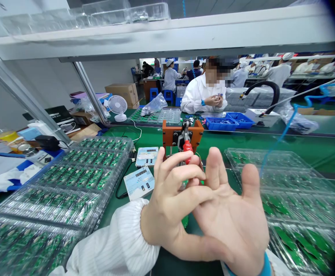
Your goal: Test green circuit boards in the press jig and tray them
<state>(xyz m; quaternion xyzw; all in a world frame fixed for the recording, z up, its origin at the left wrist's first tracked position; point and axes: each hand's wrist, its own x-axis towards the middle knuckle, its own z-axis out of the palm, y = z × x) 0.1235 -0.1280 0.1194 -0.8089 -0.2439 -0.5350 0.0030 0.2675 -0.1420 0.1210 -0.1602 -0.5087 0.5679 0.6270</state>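
Note:
My left hand (170, 195), in a white ribbed sleeve, curls its fingers across the fingers of my right hand (230, 218). My right palm faces me, with the thumb and forefinger raised and apart. Small patches of green show behind and between the hands, but what they belong to is hidden. Just past the fingertips stands an orange fixture (169, 134) with a red-handled clamp lever (187, 150). Neither hand visibly touches the lever. Two small digital meters (139, 183) lie to the left of my hands.
Clear plastic trays of green circuit boards (61, 191) are stacked at left, with more (296, 203) at right. Blue bins (221, 122) sit beyond the fixture. A shelf (156, 38) runs overhead. A co-worker in white (198, 96) sits opposite, and more workers are behind.

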